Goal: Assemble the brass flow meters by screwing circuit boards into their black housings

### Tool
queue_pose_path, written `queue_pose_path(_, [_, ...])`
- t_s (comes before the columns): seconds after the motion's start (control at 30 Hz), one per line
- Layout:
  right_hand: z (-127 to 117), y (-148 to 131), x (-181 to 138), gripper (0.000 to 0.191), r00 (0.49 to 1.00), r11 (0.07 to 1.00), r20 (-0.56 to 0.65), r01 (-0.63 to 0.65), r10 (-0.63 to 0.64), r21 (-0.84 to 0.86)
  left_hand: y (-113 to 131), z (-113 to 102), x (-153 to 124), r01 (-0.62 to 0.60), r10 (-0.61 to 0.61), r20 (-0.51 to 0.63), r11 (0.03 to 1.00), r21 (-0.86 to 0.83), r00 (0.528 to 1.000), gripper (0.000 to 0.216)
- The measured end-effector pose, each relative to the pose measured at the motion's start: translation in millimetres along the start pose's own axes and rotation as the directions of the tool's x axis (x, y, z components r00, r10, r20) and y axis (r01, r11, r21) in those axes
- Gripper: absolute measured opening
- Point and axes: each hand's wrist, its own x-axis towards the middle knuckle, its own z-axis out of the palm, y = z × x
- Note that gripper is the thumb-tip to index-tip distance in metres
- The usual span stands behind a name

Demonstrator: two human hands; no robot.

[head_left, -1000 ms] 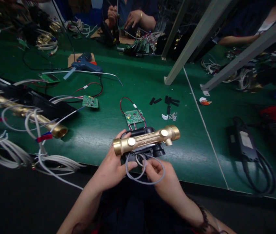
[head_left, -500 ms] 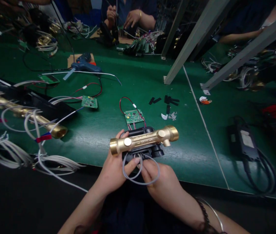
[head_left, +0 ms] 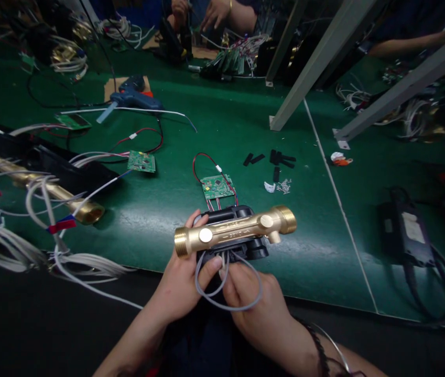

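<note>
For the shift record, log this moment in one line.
left hand: holds black housing | brass pipe: across housing | right hand: at grey cable, grip unclear | circuit board: on green table beyond housing

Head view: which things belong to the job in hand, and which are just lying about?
Part of the job, apparently:
brass pipe
black housing
gray cable loop
circuit board beyond the pipe

Seemingly just lying about, untouched:
blue glue gun
black power brick
orange-and-white scrap

Worn head camera, one: is looking forward and down from close above a flat glossy green workbench [head_left: 320,246].
</note>
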Motion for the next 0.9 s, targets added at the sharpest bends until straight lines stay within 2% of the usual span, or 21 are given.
queue_pose_path(0.13, [0, 0, 0, 0.026, 0.988, 0.993, 0.136, 0.09, -0.079, -0.078, 1, 0, -1, 0.016, -0.016, -0.006, 0.999, -0.042, 1.0, 0.058])
queue_pose_path(0.23, [1, 3, -2, 0.021, 0.965, 0.992, 0.261, 0.068, -0.037, -0.11, 1, 1, -1, 0.013, -0.013, -0.009, 1.0, -0.008, 1.0, 0.059])
queue_pose_path(0.33, [1, 8, -6, 0.02, 0.95, 0.995, 0.312, 0.016, 0.016, -0.099, 1, 2, -1, 0.0, 0.001, -0.016, 0.999, 0.046, 1.0, 0.066])
queue_pose_path(0.4, [-2, 12, -9, 0.025, 0.96, 1.0, 0.278, -0.022, 0.02, 0.006, 1, 2, -1, -0.012, 0.014, -0.024, 0.997, 0.073, 1.0, 0.071])
queue_pose_path(0.43, [-5, 14, -11, 0.027, 0.975, 0.997, 0.222, -0.04, 0.025, 0.064, 1, 3, 0, -0.018, 0.02, -0.025, 0.996, 0.084, 0.999, 0.072])
queue_pose_path(0.5, [-12, 16, -14, 0.023, 0.997, 0.99, 0.038, -0.065, 0.061, 0.129, 2, 3, 0, -0.024, 0.026, -0.021, 0.995, 0.102, 0.999, 0.071])
queue_pose_path(0.57, [-18, 17, -16, 0.016, 0.988, 0.993, -0.138, -0.056, 0.069, 0.099, 1, 4, 0, -0.029, 0.031, -0.017, 0.993, 0.111, 0.999, 0.072])
queue_pose_path(0.6, [-20, 16, -16, 0.02, 0.983, 0.997, -0.179, -0.03, 0.043, 0.072, 1, 4, 0, -0.034, 0.036, -0.02, 0.993, 0.112, 0.999, 0.072])
queue_pose_path(0.73, [-16, 11, -10, 0.024, 0.985, 0.987, -0.104, 0.142, -0.134, 0.07, -2, 6, -1, -0.072, 0.08, -0.059, 0.99, 0.122, 0.995, 0.072])
queue_pose_path(0.9, [-6, 10, -1, 0.024, 0.983, 0.967, -0.122, 0.162, -0.14, 0.195, -3, 6, -1, -0.108, 0.115, -0.053, 0.987, 0.119, 0.992, 0.072])
